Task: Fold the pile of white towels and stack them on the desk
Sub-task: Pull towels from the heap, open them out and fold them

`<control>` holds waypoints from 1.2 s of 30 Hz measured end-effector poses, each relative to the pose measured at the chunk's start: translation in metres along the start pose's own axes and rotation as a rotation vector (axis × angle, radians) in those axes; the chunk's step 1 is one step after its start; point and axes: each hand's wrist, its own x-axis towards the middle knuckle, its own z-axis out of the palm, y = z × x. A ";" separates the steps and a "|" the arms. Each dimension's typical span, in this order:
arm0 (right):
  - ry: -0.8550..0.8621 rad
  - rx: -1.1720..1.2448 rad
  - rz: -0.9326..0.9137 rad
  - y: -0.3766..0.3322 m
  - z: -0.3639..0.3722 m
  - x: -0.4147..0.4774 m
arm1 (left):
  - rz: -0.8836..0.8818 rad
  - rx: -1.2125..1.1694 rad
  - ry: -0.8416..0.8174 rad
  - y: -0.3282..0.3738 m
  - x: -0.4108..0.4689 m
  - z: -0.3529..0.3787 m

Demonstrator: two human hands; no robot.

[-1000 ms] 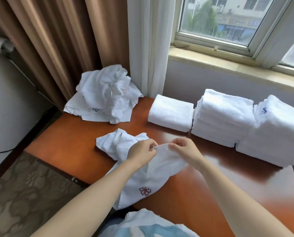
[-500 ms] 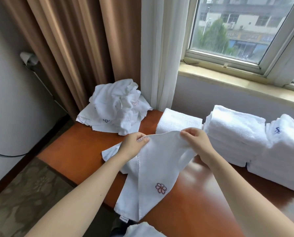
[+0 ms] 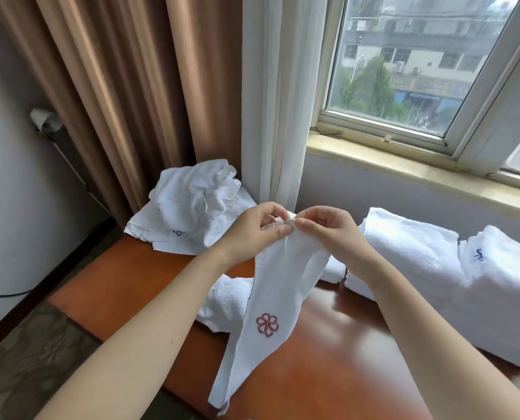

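Note:
A white towel (image 3: 271, 304) with a red flower emblem hangs from both my hands above the desk (image 3: 125, 286). My left hand (image 3: 252, 228) and my right hand (image 3: 328, 228) pinch its top edge, fingertips almost touching. The towel droops in a narrow strip past the desk's front edge. A crumpled pile of white towels (image 3: 192, 207) lies at the desk's far left corner. Two stacks of folded towels (image 3: 410, 247) (image 3: 507, 286) stand on the right. A lower folded towel (image 3: 333, 269) lies partly hidden behind my right wrist.
Brown curtains (image 3: 116, 95) and a white sheer curtain (image 3: 277, 101) hang behind the desk. A window sill (image 3: 404, 168) runs above the stacks. Patterned carpet (image 3: 31, 365) lies left of the desk.
My hands have come together and risen, so the towel's top edge, spread wide half a second ago, is now gathered and the cloth hangs narrow. The camera has tilted upward.

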 end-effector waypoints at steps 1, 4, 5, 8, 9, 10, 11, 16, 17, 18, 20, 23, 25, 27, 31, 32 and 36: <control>0.004 0.006 -0.003 0.000 -0.002 0.001 | 0.003 0.018 0.011 0.002 0.002 -0.002; 0.025 0.021 -0.004 0.004 -0.005 -0.001 | 0.025 0.011 0.051 0.005 0.005 -0.004; 0.034 0.023 0.001 0.007 -0.005 -0.002 | 0.041 0.000 0.062 0.007 0.006 -0.005; 0.068 -0.014 0.024 0.019 -0.003 -0.006 | 0.077 -0.027 0.100 0.012 0.006 -0.009; 0.087 -0.032 0.033 0.024 -0.002 -0.007 | 0.079 -0.040 0.124 0.013 0.006 -0.011; 0.111 -0.051 0.046 0.028 -0.001 -0.007 | 0.080 -0.044 0.154 0.014 0.006 -0.014; 0.138 -0.071 0.066 0.032 -0.001 -0.007 | 0.077 -0.038 0.185 0.015 0.005 -0.017; 0.169 -0.123 0.105 0.035 0.004 -0.006 | 0.003 0.047 0.324 0.007 0.002 -0.024; 0.153 -0.098 0.088 0.031 0.006 -0.006 | -0.009 0.072 0.365 0.004 0.000 -0.025; 0.139 -0.070 0.066 0.026 0.007 -0.006 | -0.019 0.101 0.399 0.003 -0.001 -0.027; 0.111 -0.014 0.015 0.013 0.010 -0.005 | -0.020 0.142 0.404 0.006 -0.006 -0.029; 0.060 0.041 -0.054 -0.013 0.017 -0.002 | 0.037 0.086 0.274 0.023 -0.011 -0.029; 0.052 0.056 -0.086 -0.029 0.022 0.001 | 0.047 0.003 0.181 0.035 -0.013 -0.027; 0.080 0.076 -0.107 -0.041 0.025 0.004 | 0.037 -0.097 0.159 0.044 -0.015 -0.028; 0.163 0.102 -0.112 -0.057 0.020 0.008 | 0.030 -0.240 0.192 0.055 -0.017 -0.037; 0.185 0.087 -0.102 -0.059 0.018 0.010 | 0.043 -0.254 0.199 0.057 -0.018 -0.040; 0.260 -0.032 -0.031 -0.053 0.014 0.013 | 0.076 -0.199 0.206 0.058 -0.018 -0.041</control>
